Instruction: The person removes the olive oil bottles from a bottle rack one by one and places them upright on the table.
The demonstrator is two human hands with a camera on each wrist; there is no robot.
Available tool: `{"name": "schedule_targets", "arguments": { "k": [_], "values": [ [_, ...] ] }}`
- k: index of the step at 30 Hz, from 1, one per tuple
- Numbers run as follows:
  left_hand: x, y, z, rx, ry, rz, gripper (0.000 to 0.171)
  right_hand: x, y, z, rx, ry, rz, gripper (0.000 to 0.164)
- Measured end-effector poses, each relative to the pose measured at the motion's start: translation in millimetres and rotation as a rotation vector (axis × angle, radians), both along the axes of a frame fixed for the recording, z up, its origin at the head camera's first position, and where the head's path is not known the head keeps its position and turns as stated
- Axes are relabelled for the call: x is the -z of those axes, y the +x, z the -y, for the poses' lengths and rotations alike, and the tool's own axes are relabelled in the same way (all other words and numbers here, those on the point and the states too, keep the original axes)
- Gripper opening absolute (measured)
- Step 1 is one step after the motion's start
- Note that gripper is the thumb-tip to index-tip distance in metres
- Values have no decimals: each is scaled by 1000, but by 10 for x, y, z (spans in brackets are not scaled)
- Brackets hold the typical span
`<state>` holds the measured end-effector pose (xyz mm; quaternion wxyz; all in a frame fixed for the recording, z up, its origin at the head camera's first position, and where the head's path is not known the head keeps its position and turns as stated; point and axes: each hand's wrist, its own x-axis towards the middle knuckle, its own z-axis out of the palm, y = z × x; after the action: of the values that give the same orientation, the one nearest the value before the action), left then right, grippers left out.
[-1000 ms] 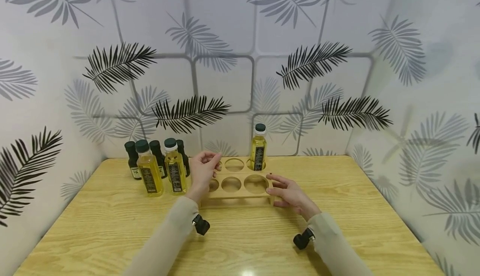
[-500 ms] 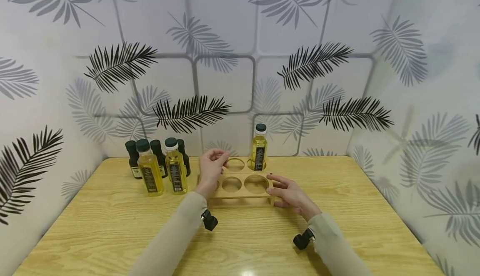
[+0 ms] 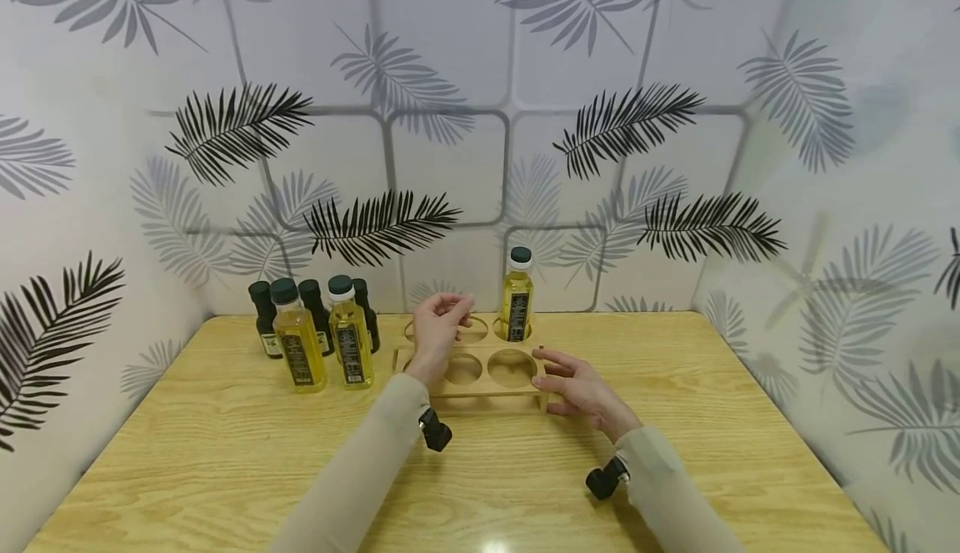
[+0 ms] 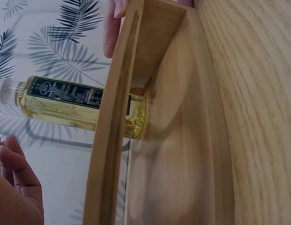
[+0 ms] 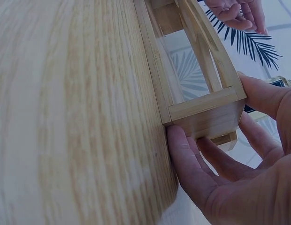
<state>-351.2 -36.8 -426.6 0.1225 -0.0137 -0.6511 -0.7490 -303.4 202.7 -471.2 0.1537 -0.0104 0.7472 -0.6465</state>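
Note:
A two-tier wooden bottle rack (image 3: 487, 389) with round holes stands on the table. One oil bottle (image 3: 517, 294), yellow with a green cap, sits upright in its back right hole; the left wrist view shows the bottle's base (image 4: 138, 119) inside the frame. Over the rack's left part hovers my left hand (image 3: 437, 332), fingers loosely bent and holding nothing. My right hand (image 3: 581, 390) holds the rack's right end. In the right wrist view its fingers (image 5: 183, 154) press the end panel, with another digit at the top corner.
Left of the rack stand two yellow oil bottles (image 3: 302, 349) (image 3: 350, 344) with green caps. Several dark bottles (image 3: 264, 319) are right behind them. A leaf-patterned wall (image 3: 480, 161) closes off the table's (image 3: 480, 486) back and sides.
My left hand has moved to the right over the rack, uncovering its left end and back left hole. The right hand, rack and bottles have stayed in place.

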Motion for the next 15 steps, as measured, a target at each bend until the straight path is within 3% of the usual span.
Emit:
{"name": "schedule_targets", "arguments": {
  "k": [15],
  "values": [
    [-36, -141, -253, 96, -61, 89, 30, -1, 2, 9, 15, 3, 4, 58]
  ]
}}
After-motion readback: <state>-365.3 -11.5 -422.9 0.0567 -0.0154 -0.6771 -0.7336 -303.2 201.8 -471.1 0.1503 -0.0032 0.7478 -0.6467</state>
